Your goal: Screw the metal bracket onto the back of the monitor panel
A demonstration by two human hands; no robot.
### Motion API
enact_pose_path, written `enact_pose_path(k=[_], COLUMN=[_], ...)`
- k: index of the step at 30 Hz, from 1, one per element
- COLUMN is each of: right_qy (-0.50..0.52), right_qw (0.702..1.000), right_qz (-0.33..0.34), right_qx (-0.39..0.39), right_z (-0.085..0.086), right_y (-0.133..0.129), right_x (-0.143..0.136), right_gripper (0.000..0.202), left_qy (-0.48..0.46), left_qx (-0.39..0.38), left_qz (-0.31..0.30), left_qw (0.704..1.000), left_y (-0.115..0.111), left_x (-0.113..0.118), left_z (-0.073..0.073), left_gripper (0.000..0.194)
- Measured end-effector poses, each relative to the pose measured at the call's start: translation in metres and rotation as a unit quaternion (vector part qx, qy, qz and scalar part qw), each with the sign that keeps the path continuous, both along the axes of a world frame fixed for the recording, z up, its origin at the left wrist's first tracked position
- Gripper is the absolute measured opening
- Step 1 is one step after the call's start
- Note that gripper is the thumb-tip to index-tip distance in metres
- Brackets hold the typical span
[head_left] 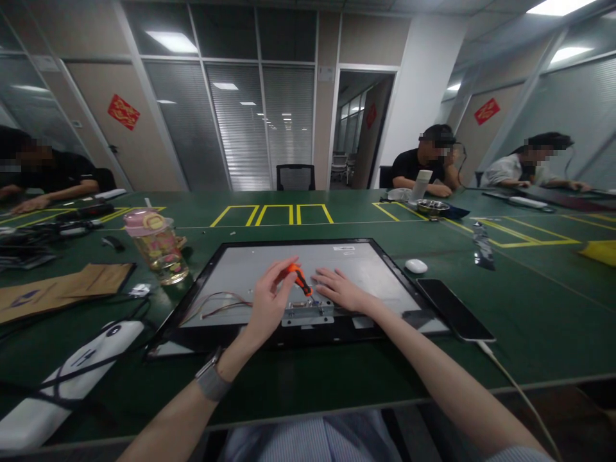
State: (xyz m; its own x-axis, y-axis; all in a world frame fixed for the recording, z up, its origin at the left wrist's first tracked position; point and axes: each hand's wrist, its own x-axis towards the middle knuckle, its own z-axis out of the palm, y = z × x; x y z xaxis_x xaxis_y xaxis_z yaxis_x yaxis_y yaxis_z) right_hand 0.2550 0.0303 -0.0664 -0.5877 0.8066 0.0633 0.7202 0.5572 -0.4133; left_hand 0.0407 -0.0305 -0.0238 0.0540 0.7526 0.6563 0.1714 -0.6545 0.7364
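Note:
A flat panel (250, 262) with a black frame and grey back lies on the green table. My left hand (270, 298) grips the top of an orange and black screwdriver (302, 281), which leans with its tip down at a metal bracket (308, 312) near the panel's front edge. Fingers spread, my right hand (342, 290) rests on the grey back just right of the screwdriver. Thin wires (226, 297) run left from the bracket area. Small parts at the screwdriver's tip are too small to make out.
A pink-lidded bottle (161, 250), a paper bag (67, 289) and a white power strip (81, 372) with cables stand or lie at left. At right are a phone (455, 309) on a cable and a white case (416, 265). Several people sit across the green table (346, 221).

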Motion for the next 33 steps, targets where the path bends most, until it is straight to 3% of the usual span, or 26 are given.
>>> enact_pose_path(k=[4,10,14,18,24,33], right_qy=[0.005,0.065,0.084,0.084,0.089,0.085], right_qw=[1.000,0.993,0.987,0.986,0.987,0.989], right_qz=[0.008,0.048,0.064,0.079,0.060,0.063], right_qx=[-0.011,-0.086,-0.118,-0.121,-0.120,-0.103], right_z=[-0.001,0.005,0.015,0.018,0.015,0.012], right_y=[0.001,0.009,0.008,0.006,0.006,0.005], right_x=[0.002,0.014,0.020,0.020,0.018,0.017], right_gripper=[0.057,0.065,0.062,0.061,0.077,0.063], left_qy=[0.014,-0.006,0.004,-0.003,-0.008,-0.004], left_qx=[0.027,0.001,0.010,0.012,0.012,0.025], left_qz=[0.052,-0.036,-0.002,0.023,-0.008,0.058], left_qw=[0.998,0.999,1.000,1.000,1.000,0.998], left_y=[0.001,-0.002,-0.004,-0.003,-0.003,0.004], left_x=[-0.001,0.000,0.004,0.005,0.002,0.000], left_z=[0.000,0.003,0.000,-0.002,0.002,-0.002], left_gripper=[0.021,0.032,0.027,0.023,0.030,0.015])
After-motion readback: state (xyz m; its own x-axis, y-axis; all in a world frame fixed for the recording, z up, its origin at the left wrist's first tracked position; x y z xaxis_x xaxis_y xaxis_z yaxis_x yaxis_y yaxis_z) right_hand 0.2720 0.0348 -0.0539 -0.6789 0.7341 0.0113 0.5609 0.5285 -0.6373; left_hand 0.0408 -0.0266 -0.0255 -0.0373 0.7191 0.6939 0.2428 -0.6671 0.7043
